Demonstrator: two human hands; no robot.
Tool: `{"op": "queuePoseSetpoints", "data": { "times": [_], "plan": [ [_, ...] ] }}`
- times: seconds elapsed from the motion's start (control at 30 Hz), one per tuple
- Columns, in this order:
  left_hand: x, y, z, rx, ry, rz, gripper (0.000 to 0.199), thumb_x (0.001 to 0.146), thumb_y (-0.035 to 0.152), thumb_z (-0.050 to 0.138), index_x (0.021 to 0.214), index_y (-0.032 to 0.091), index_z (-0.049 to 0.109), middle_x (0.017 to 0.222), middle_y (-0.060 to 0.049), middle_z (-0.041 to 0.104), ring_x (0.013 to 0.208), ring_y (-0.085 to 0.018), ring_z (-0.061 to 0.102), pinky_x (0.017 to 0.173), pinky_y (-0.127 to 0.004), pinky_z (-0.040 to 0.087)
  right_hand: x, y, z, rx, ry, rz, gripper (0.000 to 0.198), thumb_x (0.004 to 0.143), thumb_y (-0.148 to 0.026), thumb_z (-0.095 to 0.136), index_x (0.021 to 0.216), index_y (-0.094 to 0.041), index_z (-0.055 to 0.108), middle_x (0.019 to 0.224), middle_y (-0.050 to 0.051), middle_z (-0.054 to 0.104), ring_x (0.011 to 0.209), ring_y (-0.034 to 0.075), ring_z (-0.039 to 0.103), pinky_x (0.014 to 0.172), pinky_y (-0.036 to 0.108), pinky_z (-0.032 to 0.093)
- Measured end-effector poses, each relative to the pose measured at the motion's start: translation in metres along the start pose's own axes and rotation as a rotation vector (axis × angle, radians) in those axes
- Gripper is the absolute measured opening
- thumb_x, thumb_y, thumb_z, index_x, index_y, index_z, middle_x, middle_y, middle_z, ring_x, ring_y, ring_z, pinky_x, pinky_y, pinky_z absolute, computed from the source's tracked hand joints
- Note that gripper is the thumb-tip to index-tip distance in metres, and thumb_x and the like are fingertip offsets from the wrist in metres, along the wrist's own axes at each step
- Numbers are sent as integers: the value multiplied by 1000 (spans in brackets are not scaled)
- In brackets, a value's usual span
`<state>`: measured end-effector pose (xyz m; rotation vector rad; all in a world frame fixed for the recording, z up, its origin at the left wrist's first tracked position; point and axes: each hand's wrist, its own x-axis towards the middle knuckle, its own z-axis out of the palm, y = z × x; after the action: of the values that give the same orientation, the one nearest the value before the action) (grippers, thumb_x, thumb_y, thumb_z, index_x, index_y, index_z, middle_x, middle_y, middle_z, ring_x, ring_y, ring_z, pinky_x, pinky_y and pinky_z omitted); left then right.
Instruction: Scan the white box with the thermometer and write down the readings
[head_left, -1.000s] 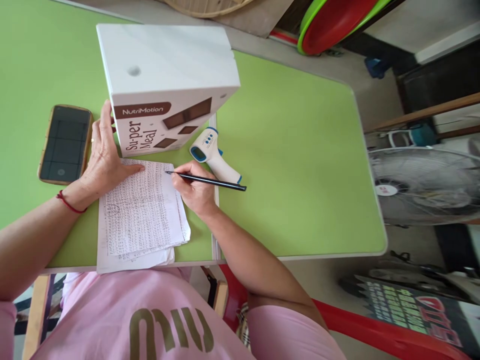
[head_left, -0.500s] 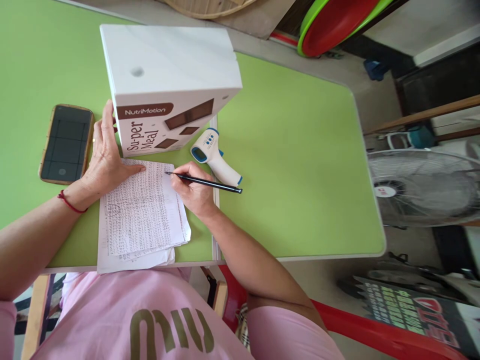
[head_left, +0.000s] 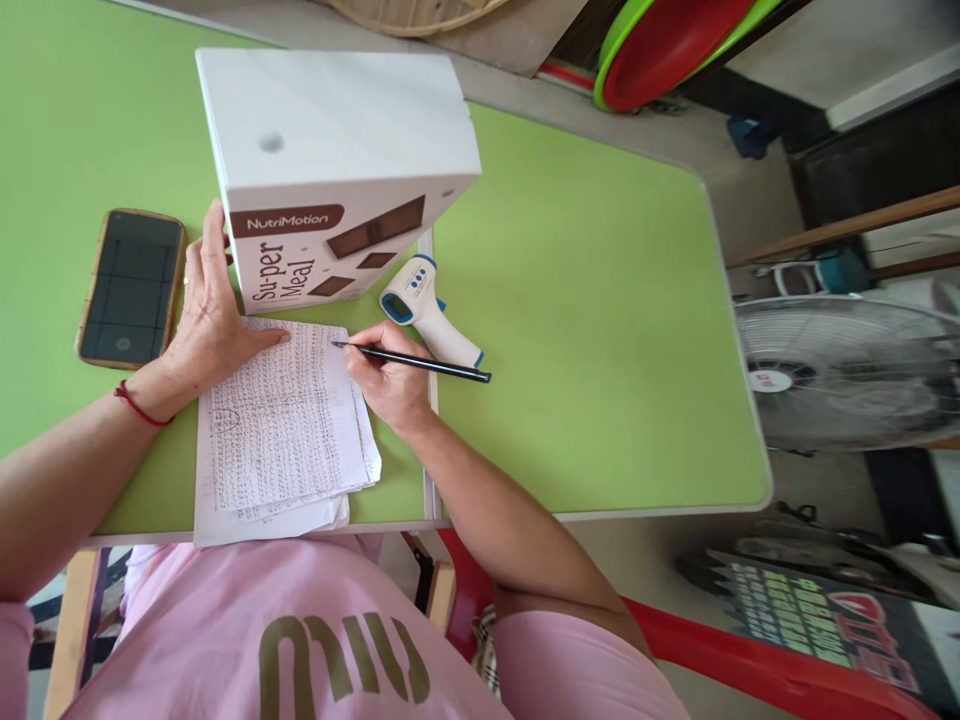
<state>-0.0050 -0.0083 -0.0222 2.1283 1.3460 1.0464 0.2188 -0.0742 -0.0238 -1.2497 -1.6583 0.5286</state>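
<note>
A stack of paper sheets (head_left: 289, 430), the top one covered in dense handwriting, lies at the table's near edge. My right hand (head_left: 390, 378) pinches a black pen (head_left: 427, 362), its tip at the upper right part of the top sheet. My left hand (head_left: 214, 320) is spread out, thumb resting on the sheet's top edge. Its other fingers lie along the left side of a white NutriMotion box (head_left: 345, 120), and some fingertips are hidden behind it. Left of that hand lies a smartphone (head_left: 131, 288) in a worn yellowish case.
A white and blue infrared thermometer (head_left: 427, 310) lies right of the box, close behind my right hand. The green table (head_left: 600, 330) reaches far to the right. Beyond its right edge stands a fan (head_left: 847, 375). A red chair (head_left: 712, 650) is below at the right.
My right hand and the pen have shifted very slightly to the right along the sheet. My left hand, the box and the phone stay practically where they were.
</note>
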Motion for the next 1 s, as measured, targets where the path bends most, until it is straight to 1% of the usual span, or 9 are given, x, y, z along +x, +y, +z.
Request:
{"op": "queuePoseSetpoints", "data": {
  "times": [0.17,0.3,0.43,0.57,0.77,0.9,1.0],
  "plan": [
    [-1,-3,2,2,10,-7,133,48,56,93,150,21,13,150,-21,26,141,-49,24,121,-64,15,0,0,0,21,-17,-33,11,83,-23,58,73,-21,54,62,-4,56,53,9,46,52,24,43],
    [-1,-5,3,-1,11,-17,132,47,57,93,149,23,16,151,-19,26,142,-50,21,121,-65,14,0,0,-1,3,-47,3,11,82,-23,58,72,-21,54,61,-4,54,52,9,44,52,25,42],
    [-1,-5,2,-1,15,-15,132,47,56,93,149,23,16,150,-19,26,142,-50,21,120,-66,14,0,-1,0,-1,-35,9,11,81,-23,58,71,-21,53,60,-4,53,51,9,43,52,25,42],
    [0,-2,0,1,2,-5,130,49,54,93,148,22,16,151,-20,25,142,-49,22,120,-65,16,0,-1,0,21,-22,-24,12,83,-23,57,72,-21,54,61,-4,55,52,8,45,51,24,41],
    [0,1,0,-4,16,-6,122,49,53,94,145,22,25,152,-18,25,141,-47,23,121,-63,18,1,1,-1,1,-35,3,11,81,-23,58,72,-21,52,60,-4,54,52,9,45,52,25,43],
    [0,0,0,-7,15,-8,125,47,50,95,145,22,23,151,-19,25,140,-48,25,121,-63,19,1,1,-1,4,-3,18,10,82,-24,57,73,-21,52,61,-4,55,52,9,46,53,25,44],
    [0,0,-1,-4,11,-2,122,48,50,94,144,22,23,150,-19,26,139,-47,26,120,-64,20,1,-1,0,-11,-7,11,11,82,-24,57,72,-22,52,60,-4,55,53,9,46,53,25,44]
  ]
}}
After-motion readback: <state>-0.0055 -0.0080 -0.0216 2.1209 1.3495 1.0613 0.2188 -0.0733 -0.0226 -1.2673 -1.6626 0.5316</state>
